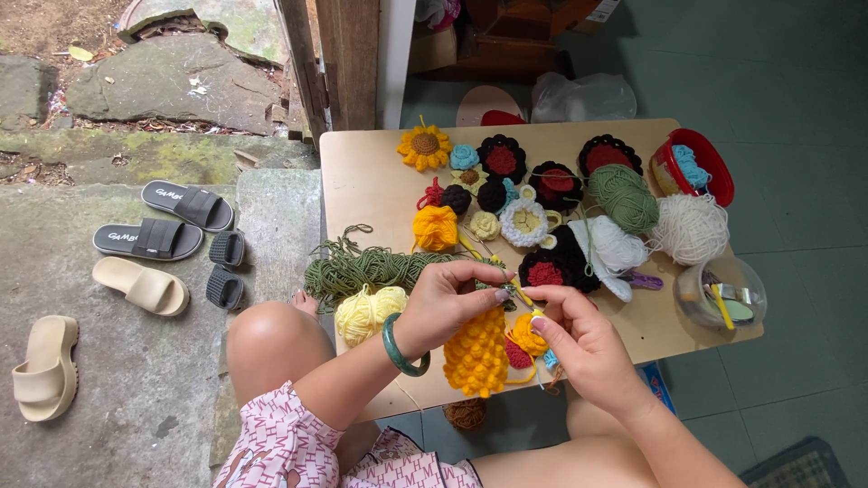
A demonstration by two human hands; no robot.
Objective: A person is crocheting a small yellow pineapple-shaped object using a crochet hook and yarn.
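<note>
Head view: at lower centre we see the left hand (449,298) and right hand (579,339), each grip pinched on a yellow crochet piece (476,354) hanging over the tabletop (362,172) edge; we judge it light, soft and floppy, best held near the working stitches.

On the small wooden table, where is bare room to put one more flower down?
The table is bare along its far left, between the sunflower and the green yarn bundle. A smaller patch lies beside the clear bowl. The middle and right are crowded.
</note>
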